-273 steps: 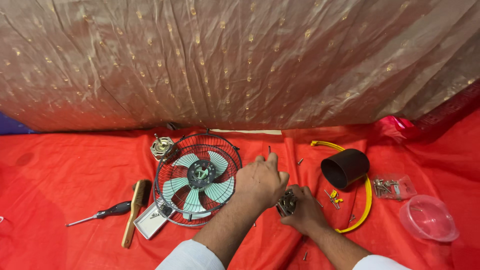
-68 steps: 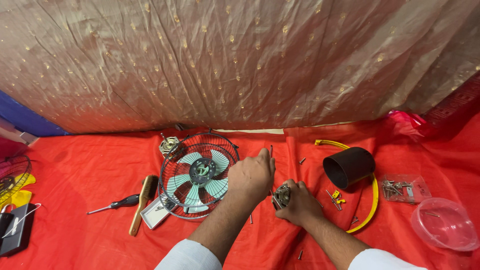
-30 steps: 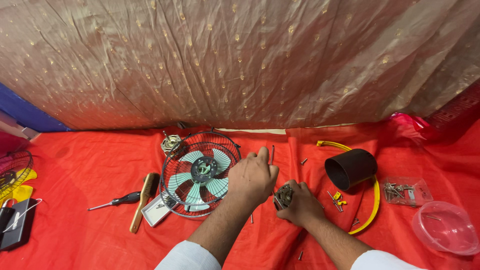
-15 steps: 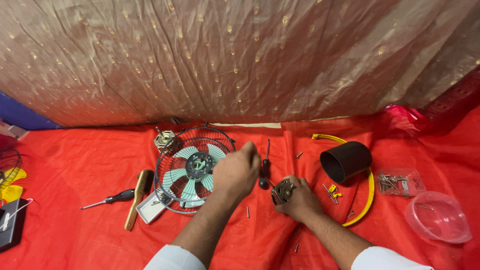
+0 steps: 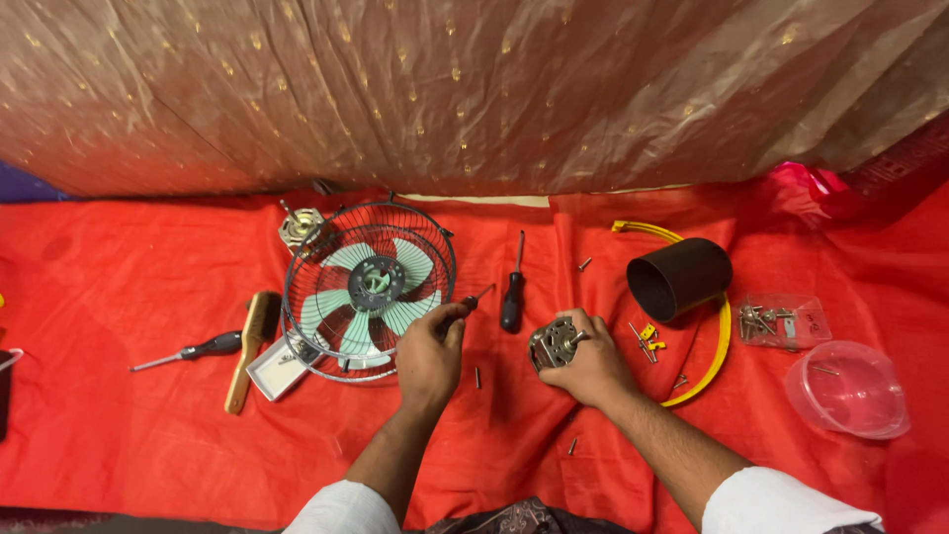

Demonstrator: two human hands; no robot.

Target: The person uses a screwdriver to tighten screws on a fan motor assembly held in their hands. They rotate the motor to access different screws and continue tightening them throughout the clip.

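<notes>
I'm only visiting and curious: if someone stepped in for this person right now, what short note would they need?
Left hand: gripping a small screwdriver beside the caged fan.
Right hand: holding a small metal motor on the red cloth.
Nearby: a black-handled screwdriver, loose screws, black tube.
Done: motor lies apart from the fan.
Left: the scattered parts are not assembled.

fan (image 5: 368, 290) blocks left, screwdriver (image 5: 512, 287) btwn hands
</notes>
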